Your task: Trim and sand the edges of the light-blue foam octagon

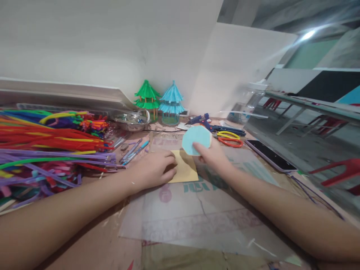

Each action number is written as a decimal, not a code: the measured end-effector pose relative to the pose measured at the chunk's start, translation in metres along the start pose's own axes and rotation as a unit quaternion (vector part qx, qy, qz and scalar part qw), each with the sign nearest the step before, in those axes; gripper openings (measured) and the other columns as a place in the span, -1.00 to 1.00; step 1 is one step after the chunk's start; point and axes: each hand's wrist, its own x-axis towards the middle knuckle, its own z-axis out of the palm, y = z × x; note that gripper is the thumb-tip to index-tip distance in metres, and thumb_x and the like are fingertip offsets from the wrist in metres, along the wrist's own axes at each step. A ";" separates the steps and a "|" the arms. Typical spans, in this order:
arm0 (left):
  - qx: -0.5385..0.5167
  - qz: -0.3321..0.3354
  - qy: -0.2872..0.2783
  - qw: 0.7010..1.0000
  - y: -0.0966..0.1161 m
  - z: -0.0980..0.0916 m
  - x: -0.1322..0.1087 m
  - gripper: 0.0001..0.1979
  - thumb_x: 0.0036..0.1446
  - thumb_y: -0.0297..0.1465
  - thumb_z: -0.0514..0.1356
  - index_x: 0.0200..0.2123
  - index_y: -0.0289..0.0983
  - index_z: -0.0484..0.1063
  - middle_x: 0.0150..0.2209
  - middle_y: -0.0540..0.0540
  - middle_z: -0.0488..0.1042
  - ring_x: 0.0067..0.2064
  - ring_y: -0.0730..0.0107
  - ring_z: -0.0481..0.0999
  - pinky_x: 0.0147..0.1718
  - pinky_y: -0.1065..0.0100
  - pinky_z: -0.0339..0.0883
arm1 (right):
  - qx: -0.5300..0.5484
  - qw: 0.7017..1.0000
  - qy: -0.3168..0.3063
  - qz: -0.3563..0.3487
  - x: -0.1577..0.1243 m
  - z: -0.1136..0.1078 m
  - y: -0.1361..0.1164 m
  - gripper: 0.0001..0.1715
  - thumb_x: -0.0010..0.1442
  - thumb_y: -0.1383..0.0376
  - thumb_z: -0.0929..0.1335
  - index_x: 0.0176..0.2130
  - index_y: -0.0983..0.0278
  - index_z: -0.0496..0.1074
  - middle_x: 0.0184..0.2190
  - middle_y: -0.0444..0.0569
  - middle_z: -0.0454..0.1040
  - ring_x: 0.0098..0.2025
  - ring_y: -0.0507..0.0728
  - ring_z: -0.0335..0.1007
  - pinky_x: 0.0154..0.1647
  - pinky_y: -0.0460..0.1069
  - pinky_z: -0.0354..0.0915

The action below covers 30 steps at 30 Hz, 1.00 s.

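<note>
My right hand (212,153) pinches a light blue paper piece (195,139) with a many-sided outline, thumb on its upper face. It is held just above a square sheet of yellow paper (185,168). My left hand (159,167) rests on the left edge of that sheet, its fingers loosely bent, with a gap between thumb and forefinger. Beneath lies a translucent plastic sheet (197,213) with faded printing. Behind my hands stand a green two-tiered model pavilion (147,95) and a light blue one (171,101).
Bundles of coloured pipe cleaners (50,135) crowd the left side. Pens (135,153) and a metal bowl (131,120) sit nearby. At the back are a blue glue gun (201,119), yellow-handled and orange-handled tools (229,140) and a clear jar (247,101). A phone (270,155) lies near the right edge.
</note>
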 end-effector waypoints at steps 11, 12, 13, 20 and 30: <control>-0.173 -0.069 0.175 0.967 -0.014 0.001 0.004 -0.76 0.25 -0.26 0.12 -0.13 -0.26 0.44 -0.05 -0.15 0.51 0.04 0.24 0.43 0.06 0.14 0.28 | 0.388 0.887 -0.146 0.203 -0.014 -0.002 -0.011 -0.67 0.01 0.09 0.40 -0.48 0.26 0.29 -0.81 -0.26 0.23 -0.79 -0.12 -0.07 -0.79 -0.21 -0.08; -0.182 -0.076 0.180 0.964 -0.011 -0.001 0.004 -0.76 0.23 -0.25 0.14 -0.13 -0.25 0.44 -0.03 -0.14 0.50 0.05 0.22 0.42 0.07 0.13 0.27 | 0.383 0.884 -0.158 0.217 -0.016 0.000 -0.011 -0.66 0.01 0.08 0.40 -0.49 0.27 0.29 -0.80 -0.25 0.24 -0.79 -0.12 -0.06 -0.80 -0.21 -0.08; -0.193 -0.081 0.181 0.961 -0.008 -0.003 0.004 -0.76 0.21 -0.24 0.16 -0.14 -0.24 0.44 -0.03 -0.14 0.50 0.06 0.21 0.42 0.07 0.12 0.27 | 0.377 0.882 -0.169 0.226 -0.018 0.001 -0.011 -0.65 0.01 0.07 0.40 -0.49 0.28 0.30 -0.80 -0.24 0.24 -0.79 -0.12 -0.05 -0.81 -0.21 -0.07; -0.298 -0.081 0.179 0.934 0.011 -0.026 0.000 -0.69 0.33 -0.28 -0.06 -0.25 -0.27 0.43 -0.20 -0.07 0.54 -0.16 0.33 0.50 -0.12 0.27 0.40 | 0.342 0.916 -0.174 0.113 -0.024 0.002 -0.026 -0.54 -0.10 0.02 0.51 -0.33 0.28 0.41 -0.58 -0.17 0.42 -0.65 -0.05 0.25 -0.74 -0.19 0.16; -0.176 -0.054 0.322 0.929 0.040 -0.055 -0.022 -0.56 0.31 -0.42 -0.08 0.24 -0.10 0.01 0.05 -0.18 0.42 -0.03 0.29 0.50 -0.15 0.24 0.52 | 0.412 0.874 -0.245 0.084 -0.046 -0.020 -0.065 -0.49 0.11 0.06 0.42 0.01 0.18 0.36 -0.51 -0.17 0.37 -0.69 -0.06 0.23 -0.81 -0.19 0.17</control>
